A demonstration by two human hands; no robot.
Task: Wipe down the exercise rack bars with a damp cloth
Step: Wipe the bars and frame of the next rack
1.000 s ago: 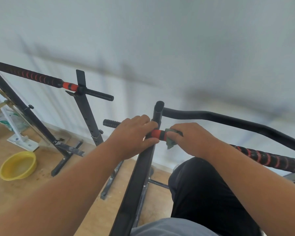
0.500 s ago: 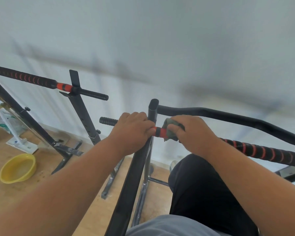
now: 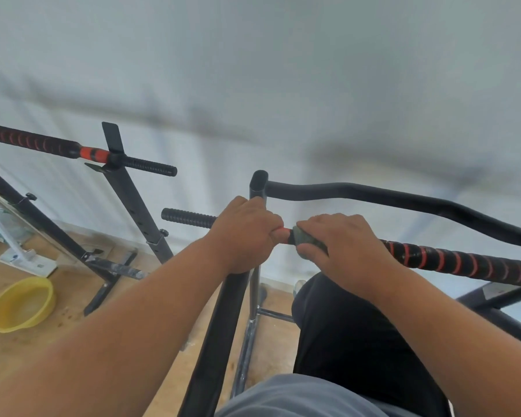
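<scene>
- Two hands on rack: left hand wraps black steel upright post; right hand pinches grey-green damp cloth around red-striped black foam bar, centre frame.
- Risk: small wad may slip off, fingers rubbing bare foam.
- Risk: hard push may rock rack toward yellow plastic basin at 8 o'clock.

Pale grey-white wall takes up most of the view, kinda blurry with soft shadow streaks. Light wood floor below, a bit scuffed. Yellow basin sits near the floor's left edge, and some white stand thing, hard to tell, is by the wall.
</scene>
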